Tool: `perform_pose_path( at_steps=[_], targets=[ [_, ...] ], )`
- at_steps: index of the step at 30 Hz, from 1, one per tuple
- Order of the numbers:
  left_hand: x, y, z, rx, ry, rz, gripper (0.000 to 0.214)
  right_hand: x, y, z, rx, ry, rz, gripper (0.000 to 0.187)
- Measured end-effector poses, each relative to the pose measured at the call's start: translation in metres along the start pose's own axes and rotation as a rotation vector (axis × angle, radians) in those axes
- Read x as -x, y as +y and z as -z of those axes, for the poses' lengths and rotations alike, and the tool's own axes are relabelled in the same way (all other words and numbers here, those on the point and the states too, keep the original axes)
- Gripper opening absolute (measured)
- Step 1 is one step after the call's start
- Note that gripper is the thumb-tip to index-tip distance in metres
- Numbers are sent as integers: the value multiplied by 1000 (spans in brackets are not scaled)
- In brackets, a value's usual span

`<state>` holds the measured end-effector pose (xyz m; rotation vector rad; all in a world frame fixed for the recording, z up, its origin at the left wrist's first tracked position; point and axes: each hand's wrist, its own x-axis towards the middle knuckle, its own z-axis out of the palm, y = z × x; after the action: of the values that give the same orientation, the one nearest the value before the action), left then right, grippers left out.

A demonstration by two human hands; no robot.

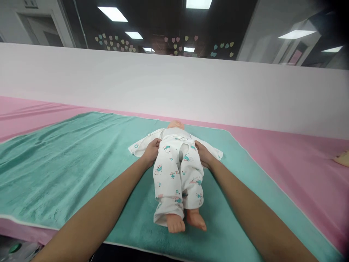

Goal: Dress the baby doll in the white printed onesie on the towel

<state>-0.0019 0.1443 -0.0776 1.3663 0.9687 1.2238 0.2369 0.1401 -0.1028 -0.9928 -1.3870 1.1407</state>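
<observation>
A baby doll (176,124) lies on its back, its bare feet toward me and its head at the far end. It wears a white top (145,143) with the sleeves spread to both sides, and white printed trousers (170,178) that reach up to its waist. My left hand (152,151) grips the trousers at the left hip, fingers closed on the cloth. At the right hip my right hand (204,153) is closed on the trousers too. The fingertips of both hands are partly hidden by the fabric.
Under the doll is a teal blanket (81,163) over a pink sheet (300,163). A low white wall (163,87) runs behind, with dark glass above it. Bottles with a green cap (15,248) stand below the near left edge. A yellowish item (342,158) lies far right.
</observation>
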Motion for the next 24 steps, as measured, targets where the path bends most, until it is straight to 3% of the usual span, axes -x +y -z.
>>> perform_pose_path(
  at_steps=[5,11,16,24],
  targets=[
    [-6,-5,9,-178,114,-117,17,-2,3,7,-100,-95,10,20],
    [-7,-1,12,-379,149,-161,20,-1,-1,7,-92,-18,5,20],
    [-7,1,11,-317,114,-114,20,0,-4,5,-90,21,-7,24],
    [-11,-1,14,-236,57,-35,20,-3,0,-2,129,175,28,27]
  ],
)
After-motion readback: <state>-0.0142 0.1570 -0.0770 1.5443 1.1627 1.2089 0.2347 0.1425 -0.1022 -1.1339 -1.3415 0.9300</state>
